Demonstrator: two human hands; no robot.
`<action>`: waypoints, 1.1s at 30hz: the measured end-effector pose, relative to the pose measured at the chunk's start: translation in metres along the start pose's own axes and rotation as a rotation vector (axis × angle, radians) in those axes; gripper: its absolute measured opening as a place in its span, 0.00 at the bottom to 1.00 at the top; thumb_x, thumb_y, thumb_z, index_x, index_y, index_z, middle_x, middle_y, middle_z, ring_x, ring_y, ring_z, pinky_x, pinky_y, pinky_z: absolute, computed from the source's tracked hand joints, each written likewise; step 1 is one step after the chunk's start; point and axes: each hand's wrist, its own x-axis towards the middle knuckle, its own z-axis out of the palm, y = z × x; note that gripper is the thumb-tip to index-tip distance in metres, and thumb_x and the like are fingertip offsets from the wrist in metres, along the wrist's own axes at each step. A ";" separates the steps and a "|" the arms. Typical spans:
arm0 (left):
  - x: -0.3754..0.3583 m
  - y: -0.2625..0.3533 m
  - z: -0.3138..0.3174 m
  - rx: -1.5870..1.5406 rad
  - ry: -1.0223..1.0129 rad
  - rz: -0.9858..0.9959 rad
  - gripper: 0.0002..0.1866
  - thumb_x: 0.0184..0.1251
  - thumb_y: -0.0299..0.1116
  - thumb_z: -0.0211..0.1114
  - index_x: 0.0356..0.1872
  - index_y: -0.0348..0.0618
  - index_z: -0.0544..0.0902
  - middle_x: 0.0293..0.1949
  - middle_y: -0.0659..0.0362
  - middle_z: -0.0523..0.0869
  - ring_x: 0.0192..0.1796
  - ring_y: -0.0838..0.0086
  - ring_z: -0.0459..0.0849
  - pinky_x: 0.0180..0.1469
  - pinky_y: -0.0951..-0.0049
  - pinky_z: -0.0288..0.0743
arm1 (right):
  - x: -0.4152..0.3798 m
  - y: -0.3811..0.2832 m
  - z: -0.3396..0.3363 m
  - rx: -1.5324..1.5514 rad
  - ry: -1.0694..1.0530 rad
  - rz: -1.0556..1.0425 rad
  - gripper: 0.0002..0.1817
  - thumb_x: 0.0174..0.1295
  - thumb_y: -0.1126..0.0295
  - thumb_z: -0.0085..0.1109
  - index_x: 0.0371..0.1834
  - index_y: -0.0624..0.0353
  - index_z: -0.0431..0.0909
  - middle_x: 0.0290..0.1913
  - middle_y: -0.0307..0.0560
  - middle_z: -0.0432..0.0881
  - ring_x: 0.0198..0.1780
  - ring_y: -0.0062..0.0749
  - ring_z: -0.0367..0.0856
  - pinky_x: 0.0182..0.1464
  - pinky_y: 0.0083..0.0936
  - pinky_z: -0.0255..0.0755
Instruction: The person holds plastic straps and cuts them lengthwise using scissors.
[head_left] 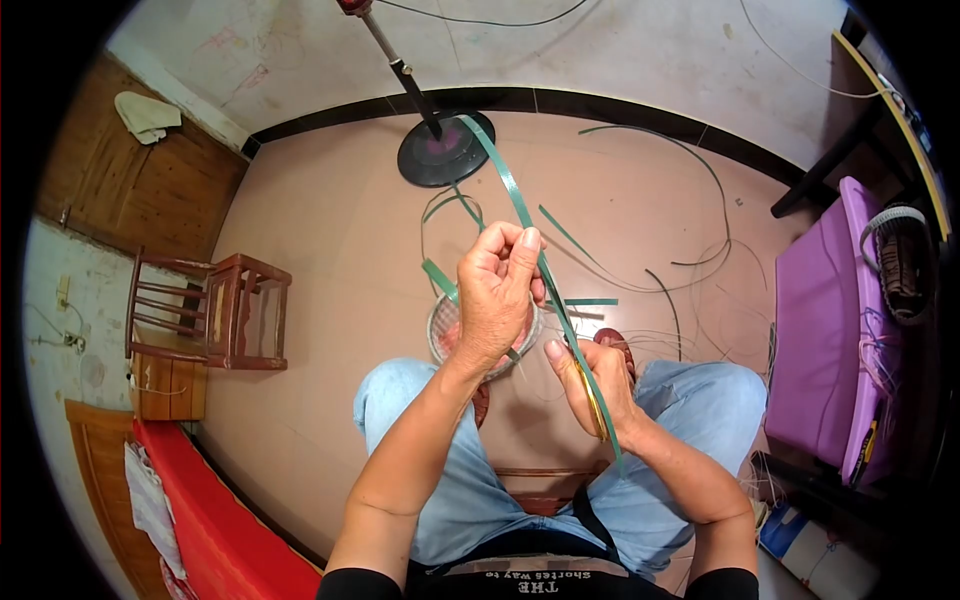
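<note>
The left hand (497, 292) is closed around a long, flat green plastic strip (515, 195), pinching it between thumb and fingertips at about the middle of its length. From that grip the strip runs up and away toward the black round base of a floor stand (445, 150), and down and to the right across the right hand (592, 385). The right hand is curled, holding the lower part of the strip together with a thin yellowish tool whose shape I cannot make out. Below the hands, between the person's knees in light blue jeans (690, 400), a small round woven basket (445, 325) sits on the pinkish tiled floor (330, 220). More green strips (590, 301) lie scattered on the floor near it.
</note>
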 end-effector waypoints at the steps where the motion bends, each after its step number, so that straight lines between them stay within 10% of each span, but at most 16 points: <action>1: 0.000 0.001 0.001 0.001 -0.002 0.006 0.12 0.74 0.35 0.57 0.31 0.39 0.75 0.21 0.66 0.75 0.20 0.86 0.72 0.24 0.85 0.68 | 0.000 0.000 0.000 0.003 0.004 0.005 0.26 0.69 0.55 0.54 0.18 0.67 0.74 0.11 0.49 0.69 0.16 0.25 0.65 0.21 0.32 0.63; 33: 0.003 0.000 0.000 0.004 -0.045 -0.027 0.13 0.73 0.37 0.58 0.30 0.39 0.77 0.19 0.67 0.73 0.18 0.86 0.71 0.21 0.84 0.66 | 0.003 0.000 -0.001 0.010 -0.012 -0.010 0.26 0.69 0.56 0.53 0.18 0.68 0.73 0.12 0.50 0.69 0.17 0.25 0.66 0.22 0.32 0.63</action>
